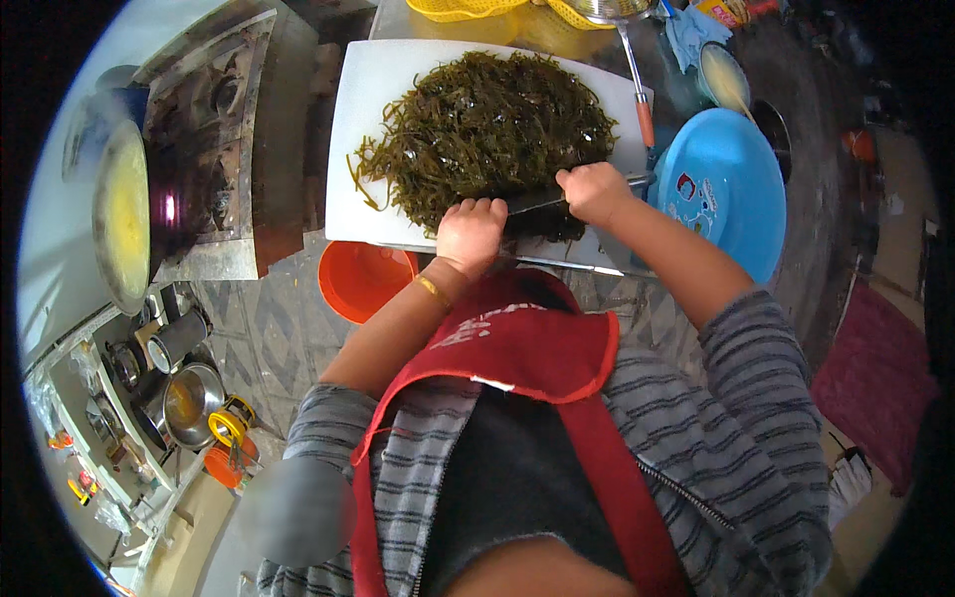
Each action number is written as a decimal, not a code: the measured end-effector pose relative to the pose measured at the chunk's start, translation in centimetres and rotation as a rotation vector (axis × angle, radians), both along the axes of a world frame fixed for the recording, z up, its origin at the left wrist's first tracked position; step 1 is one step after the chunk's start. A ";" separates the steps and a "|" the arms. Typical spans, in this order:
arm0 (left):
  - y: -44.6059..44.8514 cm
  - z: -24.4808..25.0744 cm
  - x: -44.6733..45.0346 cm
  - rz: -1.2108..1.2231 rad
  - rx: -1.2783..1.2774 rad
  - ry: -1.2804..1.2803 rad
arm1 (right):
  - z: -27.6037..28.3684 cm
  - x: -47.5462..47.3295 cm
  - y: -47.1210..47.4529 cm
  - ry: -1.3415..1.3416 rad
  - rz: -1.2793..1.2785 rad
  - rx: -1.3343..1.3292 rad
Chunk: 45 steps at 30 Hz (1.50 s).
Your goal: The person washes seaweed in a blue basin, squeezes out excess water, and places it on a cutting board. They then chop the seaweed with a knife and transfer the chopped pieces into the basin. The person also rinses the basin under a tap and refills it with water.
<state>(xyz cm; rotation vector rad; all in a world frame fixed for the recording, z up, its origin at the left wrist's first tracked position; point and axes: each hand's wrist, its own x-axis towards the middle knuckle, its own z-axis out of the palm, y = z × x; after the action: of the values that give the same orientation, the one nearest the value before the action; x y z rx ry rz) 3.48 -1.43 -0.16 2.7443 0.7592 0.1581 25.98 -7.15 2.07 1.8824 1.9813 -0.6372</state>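
A large heap of dark green shredded seaweed point(500, 127) covers much of a white cutting board point(358, 89). My right hand point(595, 194) is closed around a knife at the heap's near right side. The knife's blade point(536, 201) points left, towards my other hand, and lies at the near edge of the seaweed. My left hand point(471, 230) presses on the near edge of the heap with its fingers bent, close to the blade's left end; whether it grips any strands cannot be told. Part of the blade is hidden by seaweed and my right hand.
A light blue basin point(735, 190) stands right of the board, near a strainer with an orange handle point(644, 123). Yellow baskets point(470, 9) lie beyond the board. An orange bucket point(365, 280) is below its near left corner. A gas stove point(216, 142) stands at the left.
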 end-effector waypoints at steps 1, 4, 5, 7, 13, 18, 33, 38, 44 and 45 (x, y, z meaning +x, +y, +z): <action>-0.5 0.0 0.0 -0.012 0.043 0.015 | -0.3 -0.2 -0.9 0.021 -0.002 0.021; -1.2 0.4 0.3 0.006 0.052 0.105 | -0.7 -0.6 -1.4 0.008 -0.046 0.101; -1.3 0.6 0.3 0.014 0.042 0.151 | -0.5 -0.6 -1.3 0.012 -0.020 0.132; -0.7 1.2 0.5 0.053 -0.034 0.153 | 0.6 -0.3 -0.1 -0.015 -0.002 0.027; 1.4 4.9 -0.9 0.085 -0.159 -0.124 | 8.2 -0.4 0.6 -0.009 -0.037 0.097; 4.7 7.9 -2.5 0.119 -0.242 -0.528 | 11.8 -0.7 -3.6 0.031 -0.395 0.256; 7.0 1.5 7.9 0.073 -0.039 -0.159 | 0.0 -11.0 -19.4 1.057 -2.008 0.292; 5.5 0.2 9.8 0.081 -0.079 -0.013 | -3.3 -10.3 -16.8 1.387 -2.064 0.303; 3.3 -0.7 10.7 0.099 -0.128 0.012 | -5.1 -9.1 -10.8 1.520 -1.882 0.170; 3.2 -0.8 10.7 0.110 -0.133 -0.008 | -5.2 -9.0 -9.8 1.524 -1.848 0.145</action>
<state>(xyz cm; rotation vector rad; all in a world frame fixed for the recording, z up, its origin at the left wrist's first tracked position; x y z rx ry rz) 14.16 1.72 -0.99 2.5772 0.8859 0.1357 16.99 -16.95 -3.17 3.1753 -0.5716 -2.8502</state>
